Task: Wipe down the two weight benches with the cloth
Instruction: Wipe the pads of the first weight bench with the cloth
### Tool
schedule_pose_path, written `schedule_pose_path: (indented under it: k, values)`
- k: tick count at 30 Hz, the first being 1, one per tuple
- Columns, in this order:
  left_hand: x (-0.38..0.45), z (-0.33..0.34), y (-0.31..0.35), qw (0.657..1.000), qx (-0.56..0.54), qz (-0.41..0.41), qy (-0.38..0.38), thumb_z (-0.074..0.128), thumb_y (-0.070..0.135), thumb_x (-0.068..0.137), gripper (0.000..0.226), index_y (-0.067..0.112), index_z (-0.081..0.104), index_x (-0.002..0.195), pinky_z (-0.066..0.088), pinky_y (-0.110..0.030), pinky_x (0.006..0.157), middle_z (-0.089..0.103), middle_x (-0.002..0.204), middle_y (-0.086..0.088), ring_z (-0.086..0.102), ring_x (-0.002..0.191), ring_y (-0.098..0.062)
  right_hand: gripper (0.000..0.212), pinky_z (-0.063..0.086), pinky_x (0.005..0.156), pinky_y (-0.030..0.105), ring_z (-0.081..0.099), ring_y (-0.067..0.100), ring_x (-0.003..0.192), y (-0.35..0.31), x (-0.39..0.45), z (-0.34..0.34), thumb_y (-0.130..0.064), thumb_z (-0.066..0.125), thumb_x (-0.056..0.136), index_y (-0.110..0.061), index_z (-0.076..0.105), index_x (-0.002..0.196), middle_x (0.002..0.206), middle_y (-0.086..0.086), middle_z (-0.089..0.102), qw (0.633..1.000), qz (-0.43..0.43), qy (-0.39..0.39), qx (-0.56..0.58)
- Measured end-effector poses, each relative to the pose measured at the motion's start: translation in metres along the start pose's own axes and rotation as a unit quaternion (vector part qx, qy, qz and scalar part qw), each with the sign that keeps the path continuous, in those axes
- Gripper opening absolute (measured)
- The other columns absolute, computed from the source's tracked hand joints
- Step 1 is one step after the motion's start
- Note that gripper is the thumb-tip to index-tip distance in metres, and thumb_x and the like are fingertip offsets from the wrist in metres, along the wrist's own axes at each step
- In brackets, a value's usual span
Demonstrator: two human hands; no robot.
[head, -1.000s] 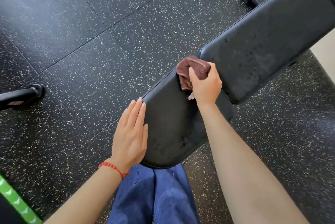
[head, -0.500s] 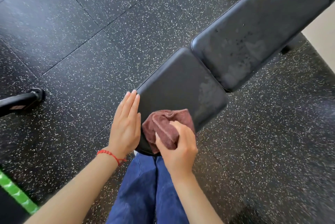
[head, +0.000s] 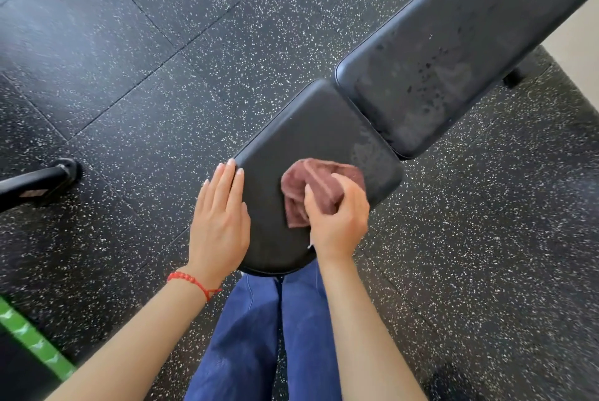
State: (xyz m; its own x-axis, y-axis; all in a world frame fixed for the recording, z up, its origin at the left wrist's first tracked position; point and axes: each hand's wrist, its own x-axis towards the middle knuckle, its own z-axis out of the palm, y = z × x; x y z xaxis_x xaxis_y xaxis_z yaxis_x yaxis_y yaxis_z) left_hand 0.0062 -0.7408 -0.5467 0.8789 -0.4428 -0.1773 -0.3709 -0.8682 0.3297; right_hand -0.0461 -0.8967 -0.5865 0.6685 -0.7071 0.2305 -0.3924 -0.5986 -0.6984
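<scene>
Maroon cloth [head: 319, 186], bunched, gripped by right hand [head: 337, 219] on bench seat [head: 311, 128].

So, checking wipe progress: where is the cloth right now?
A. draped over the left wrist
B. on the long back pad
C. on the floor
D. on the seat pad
D: the right hand grips the cloth against the seat pad.

Bare seat pad [head: 311, 128] beyond the cloth [head: 311, 186], left hand [head: 220, 222] along its left edge, back pad [head: 453, 53] unblocked
</scene>
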Motion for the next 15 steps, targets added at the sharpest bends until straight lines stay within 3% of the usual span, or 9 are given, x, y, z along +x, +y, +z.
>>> schedule_pose_path:
  k: [7, 11, 15]
  values:
    - [-0.004, 0.008, 0.029, 0.996, 0.087, -0.008, 0.001, 0.035, 0.024, 0.087, 0.053, -0.005, 0.047, 0.131, 0.027, -0.051, 0.107, 0.042, 0.14, -0.022, 0.039, 0.131, -0.036, 0.048, 0.049, 0.081, 0.039, 0.063, 0.032, 0.088, 0.037, 0.075, 0.011, -0.043, 0.062, 0.073, -0.002, 0.065, 0.098, 0.095, 0.013, 0.067, 0.999, 0.039, -0.033, -0.018]
    - [-0.007, 0.025, 0.062, 0.994, 0.109, -0.001, -0.023, 0.034, 0.027, 0.087, 0.055, -0.003, 0.048, 0.131, 0.029, -0.053, 0.106, 0.041, 0.142, -0.019, 0.038, 0.132, -0.034, 0.043, 0.05, 0.079, 0.039, 0.063, 0.032, 0.086, 0.046, 0.085, 0.014, -0.039, 0.069, 0.073, -0.002, 0.064, 0.095, 0.093, 0.012, 0.067, 0.999, 0.02, -0.046, -0.01]
    - [-0.002, 0.039, 0.088, 0.989, 0.127, -0.071, -0.021, 0.033, 0.031, 0.088, 0.056, 0.002, 0.045, 0.134, 0.023, -0.053, 0.108, 0.038, 0.145, -0.016, 0.035, 0.134, -0.03, 0.041, 0.045, 0.083, 0.034, 0.064, 0.033, 0.088, 0.061, 0.104, 0.011, -0.03, 0.077, 0.07, 0.0, 0.065, 0.096, 0.095, 0.014, 0.067, 0.995, -0.013, -0.099, 0.028]
